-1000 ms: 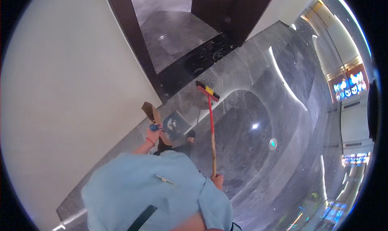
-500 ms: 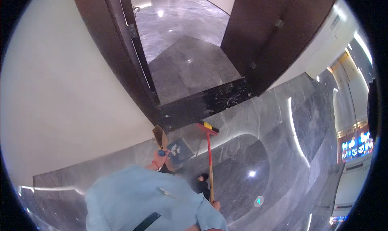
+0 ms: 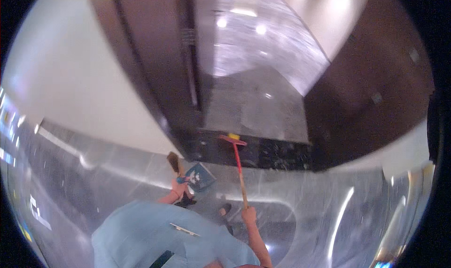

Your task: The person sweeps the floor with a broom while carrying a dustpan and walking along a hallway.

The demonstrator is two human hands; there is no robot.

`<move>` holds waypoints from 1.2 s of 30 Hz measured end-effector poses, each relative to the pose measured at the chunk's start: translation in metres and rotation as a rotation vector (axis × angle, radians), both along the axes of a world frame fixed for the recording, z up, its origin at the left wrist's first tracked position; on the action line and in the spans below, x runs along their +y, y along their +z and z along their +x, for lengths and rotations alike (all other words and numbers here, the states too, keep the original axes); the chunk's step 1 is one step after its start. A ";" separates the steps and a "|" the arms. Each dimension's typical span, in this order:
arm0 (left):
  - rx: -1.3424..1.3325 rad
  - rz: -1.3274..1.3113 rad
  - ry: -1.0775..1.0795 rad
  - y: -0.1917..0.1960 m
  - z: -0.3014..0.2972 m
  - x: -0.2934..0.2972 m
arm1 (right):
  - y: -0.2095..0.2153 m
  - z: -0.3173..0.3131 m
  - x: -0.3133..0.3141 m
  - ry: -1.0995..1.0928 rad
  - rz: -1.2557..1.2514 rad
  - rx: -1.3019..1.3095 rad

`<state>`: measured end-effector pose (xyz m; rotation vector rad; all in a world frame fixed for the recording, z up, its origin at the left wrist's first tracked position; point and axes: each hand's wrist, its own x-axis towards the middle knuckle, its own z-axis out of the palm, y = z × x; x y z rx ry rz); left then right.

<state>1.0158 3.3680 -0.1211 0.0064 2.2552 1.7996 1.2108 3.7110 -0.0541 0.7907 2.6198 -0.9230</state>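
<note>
My right hand is closed around the wooden end of a broom. Its shaft turns red toward a red head with yellow bristles, which lies over the dark threshold strip of a doorway. On the left, my left hand is closed around what looks like the upright handle of a dustpan, with a blue piece at the fingers. The pan is dark blue with white patches on it. Beside that hand sticks up a brown, folded piece, perhaps cardboard; whether I grip it too is unclear.
A dark door frame bounds the doorway on the left, a dark brown door on the right. Beyond lies shiny grey floor. A pale wall stands at left. My shoe shows below the dustpan.
The broom head has moved forward from the grey floor onto the dark threshold, and my right arm has reached out further. My view has turned left; the picture is blurred.
</note>
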 end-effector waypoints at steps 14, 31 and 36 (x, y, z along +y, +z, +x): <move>-0.099 0.113 0.756 -0.019 -0.019 0.110 | -0.187 -0.224 0.067 0.836 -0.157 0.235; 0.119 -0.221 0.573 -0.079 0.018 0.059 | -0.045 -0.098 0.080 1.060 -0.119 0.009; 0.074 -0.094 0.473 -0.098 -0.025 0.084 | -0.029 -0.084 0.048 0.311 -0.091 -0.162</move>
